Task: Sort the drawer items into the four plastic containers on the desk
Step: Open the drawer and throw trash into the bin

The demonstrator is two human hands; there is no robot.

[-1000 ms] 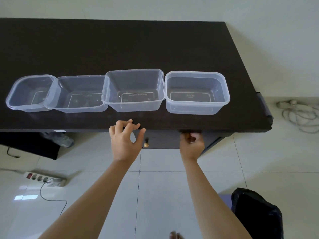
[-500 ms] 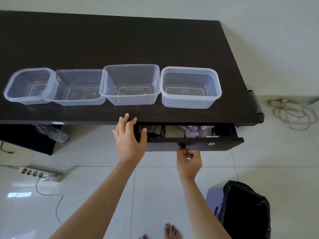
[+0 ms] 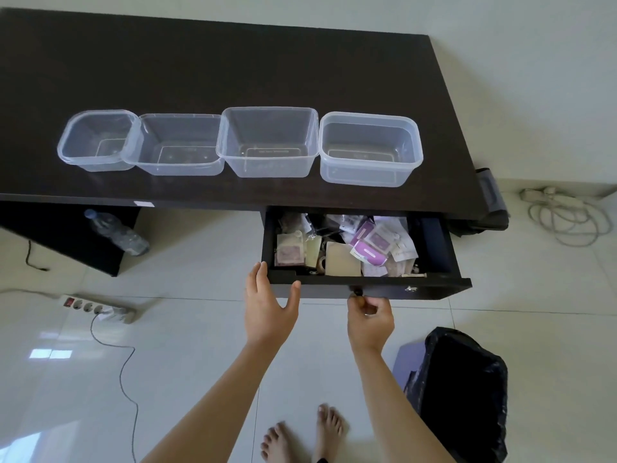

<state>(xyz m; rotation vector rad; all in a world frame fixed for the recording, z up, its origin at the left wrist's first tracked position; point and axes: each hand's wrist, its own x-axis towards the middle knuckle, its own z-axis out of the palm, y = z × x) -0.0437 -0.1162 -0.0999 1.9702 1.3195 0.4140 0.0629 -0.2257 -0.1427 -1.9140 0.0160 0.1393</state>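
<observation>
Drawer point(image 3: 367, 289) contents are the job, and from where I sit the drawer stands pulled out under the right end of the desk point(image 3: 233, 61), its jumble of small packets in plain view. I judge this to be the opening step: nothing has been sorted yet.

Going left to right along the desk: the first container point(image 3: 71, 152) and the second container point(image 3: 147, 162) have rims that overlap or touch, the taller third container point(image 3: 230, 158) sits against the second, and the fourth container point(image 3: 405, 162) stands just beside the third. All four are clear plastic and I see nothing in any of them.

Below, my left hand point(image 3: 268, 312) is spread, fingers straight, its fingertips and thumb at the drawer's front left corner. My right hand point(image 3: 370, 317) is curled, pinching the small knob point(image 3: 356, 291) on the drawer front.

Inside the drawer, from the left: brownish sachets point(image 3: 288, 250), a tan card point(image 3: 342, 264), then purple-and-white packets point(image 3: 374, 243) heaped toward the middle; the right end looks bare and dark.

Next, I reckon, one hand must let go and reach in for a single packet; the pieces are flat and overlapping, so a careful fingertip pinch is needed.
</observation>
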